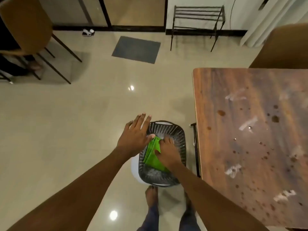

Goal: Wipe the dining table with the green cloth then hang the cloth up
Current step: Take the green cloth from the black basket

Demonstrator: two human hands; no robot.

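Observation:
A folded green cloth [152,155] lies inside a dark slatted basket [176,132] that rests on a white stool low in front of me. My right hand [167,153] is down in the basket with its fingers closed on the cloth. Just left of the basket's rim, my left hand [136,135] hovers flat with spread fingers and holds nothing. The wooden dining table [250,90] fills the right side, marked with brown spots and white smears.
My bare feet [150,195] stand on the glossy tiled floor just behind the stool. A brown chair [28,25] stands at the far left, a black metal rack [198,19] against the far wall, a grey mat [136,49] near it.

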